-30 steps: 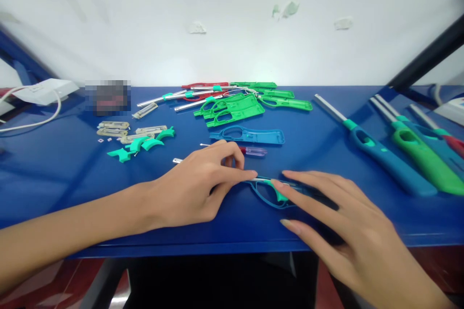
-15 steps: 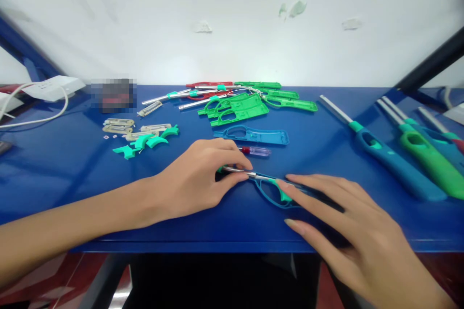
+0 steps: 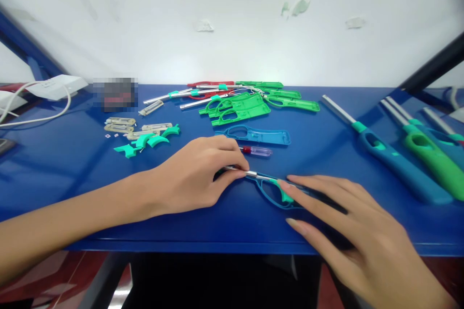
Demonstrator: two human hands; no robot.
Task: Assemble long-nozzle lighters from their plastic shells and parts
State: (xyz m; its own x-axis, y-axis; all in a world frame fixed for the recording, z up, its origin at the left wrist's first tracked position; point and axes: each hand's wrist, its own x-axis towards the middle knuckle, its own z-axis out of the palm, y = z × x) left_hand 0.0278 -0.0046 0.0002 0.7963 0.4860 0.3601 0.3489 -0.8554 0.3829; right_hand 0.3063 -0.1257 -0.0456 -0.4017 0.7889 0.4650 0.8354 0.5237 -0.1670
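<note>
My left hand [image 3: 205,171] pinches a thin metal lighter tube [image 3: 251,174] between thumb and fingertips. The tube's far end is hidden behind the fingers. It lies along a blue lighter casing half [image 3: 264,194] on the table, with a teal trigger [image 3: 285,195] in the finger loop. My right hand [image 3: 348,217] stretches over the casing's handle end, fingers apart. Its index fingertip touches near the trigger, and the thumb sits off the casing. Most of the handle is covered by this hand. Just beyond my left fingers lies a screwdriver [image 3: 257,151] with a clear purple handle.
Another blue casing half [image 3: 270,135] lies beyond the screwdriver, with green casing halves [image 3: 250,106] behind. Metal tubes [image 3: 203,102] lie nearby. Teal triggers [image 3: 157,141] and clear fuel tanks [image 3: 119,125] are at left. Lighters, including a blue one [image 3: 398,164], lie right. A white cable [image 3: 65,106] curls far left.
My left fingers have shifted very slightly left along the metal tube. The right hand keeps its place on the casing. The whole view has moved a little.
</note>
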